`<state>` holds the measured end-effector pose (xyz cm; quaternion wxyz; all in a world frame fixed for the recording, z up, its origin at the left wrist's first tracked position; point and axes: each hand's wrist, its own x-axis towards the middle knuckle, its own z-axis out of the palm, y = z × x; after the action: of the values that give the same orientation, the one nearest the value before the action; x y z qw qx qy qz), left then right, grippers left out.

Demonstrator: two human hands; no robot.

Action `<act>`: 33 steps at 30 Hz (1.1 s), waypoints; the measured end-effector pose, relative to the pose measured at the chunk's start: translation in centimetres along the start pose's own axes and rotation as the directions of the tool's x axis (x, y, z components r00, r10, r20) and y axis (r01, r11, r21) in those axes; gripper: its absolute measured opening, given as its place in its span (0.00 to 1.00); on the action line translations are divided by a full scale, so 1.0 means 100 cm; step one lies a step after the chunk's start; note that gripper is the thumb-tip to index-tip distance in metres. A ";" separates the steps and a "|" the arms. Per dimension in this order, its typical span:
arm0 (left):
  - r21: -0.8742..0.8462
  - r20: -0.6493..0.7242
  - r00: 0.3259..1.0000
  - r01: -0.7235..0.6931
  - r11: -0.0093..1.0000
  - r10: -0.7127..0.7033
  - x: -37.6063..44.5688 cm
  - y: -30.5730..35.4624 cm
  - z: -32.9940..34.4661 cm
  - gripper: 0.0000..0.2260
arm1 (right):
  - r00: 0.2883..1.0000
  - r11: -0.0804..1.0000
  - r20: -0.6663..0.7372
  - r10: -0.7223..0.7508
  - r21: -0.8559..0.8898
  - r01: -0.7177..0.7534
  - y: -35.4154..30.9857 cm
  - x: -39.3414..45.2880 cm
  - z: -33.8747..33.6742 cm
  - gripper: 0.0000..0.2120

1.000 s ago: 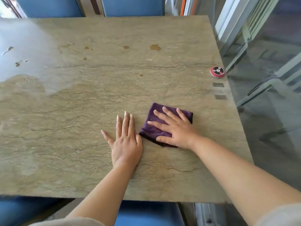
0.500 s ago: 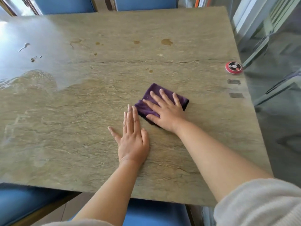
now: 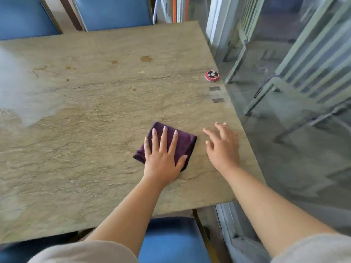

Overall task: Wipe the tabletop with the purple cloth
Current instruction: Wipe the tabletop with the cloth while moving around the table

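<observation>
A folded purple cloth (image 3: 185,142) lies flat on the beige stone tabletop (image 3: 95,120), near its right front corner. My left hand (image 3: 163,158) presses down on the cloth with fingers spread, covering most of it. My right hand (image 3: 223,149) hovers just right of the cloth, fingers apart and holding nothing, close to the table's right edge. Brown stains (image 3: 146,58) dot the far part of the tabletop.
A round red call button (image 3: 212,75) and two small grey squares (image 3: 214,88) sit along the right edge. Blue chairs stand at the far side (image 3: 114,12) and under the near edge (image 3: 171,240). A glass wall (image 3: 284,92) runs along the right.
The cloth has passed from my right hand to my left hand. My right hand has lifted off it and moved right, towards the table edge.
</observation>
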<state>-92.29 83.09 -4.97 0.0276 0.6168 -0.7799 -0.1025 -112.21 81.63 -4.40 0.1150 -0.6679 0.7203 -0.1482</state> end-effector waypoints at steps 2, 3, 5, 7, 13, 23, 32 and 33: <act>0.063 0.006 0.996 0.085 0.994 -0.085 0.017 0.008 0.008 0.34 | 0.997 0.991 -0.022 0.068 -0.112 -0.071 0.018 -0.005 -0.003 0.18; 0.081 0.008 0.995 0.103 0.991 -0.104 0.030 0.007 0.008 0.34 | 0.997 0.985 -0.025 0.069 -0.155 -0.072 0.023 -0.007 -0.003 0.19; 0.100 0.009 0.994 0.105 0.989 -0.107 0.066 0.003 0.004 0.34 | 0.998 0.982 -0.023 0.062 -0.180 -0.066 0.028 -0.008 0.002 0.20; 0.092 0.011 0.992 0.125 0.988 -0.127 0.111 0.005 -0.001 0.33 | 0.996 0.983 -0.050 0.079 -0.162 -0.086 0.029 -0.005 0.006 0.22; 0.045 0.022 0.999 0.023 0.999 -0.024 0.146 0.059 0.006 0.30 | 0.986 0.992 -0.116 0.122 -0.018 -0.125 0.032 -0.001 0.009 0.26; 0.077 0.075 0.977 -0.206 0.976 0.200 0.062 0.053 0.008 0.29 | 0.918 0.907 -0.133 0.374 0.260 -0.332 0.053 -0.012 -0.022 0.25; 0.045 0.126 0.936 -0.336 0.941 0.328 0.074 0.126 0.020 0.27 | 0.816 0.750 -0.013 0.578 0.403 -0.525 0.073 -0.054 -0.032 0.22; 0.045 0.131 0.908 -0.407 0.912 0.399 0.048 0.118 0.020 0.27 | 0.813 0.742 -0.008 0.582 0.414 -0.527 0.074 -0.055 -0.032 0.22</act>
<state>-105.06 81.30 -5.00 -0.0202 0.4358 -0.8939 -0.1032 -119.76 87.75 -4.32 0.2356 -0.3739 0.8476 -0.2936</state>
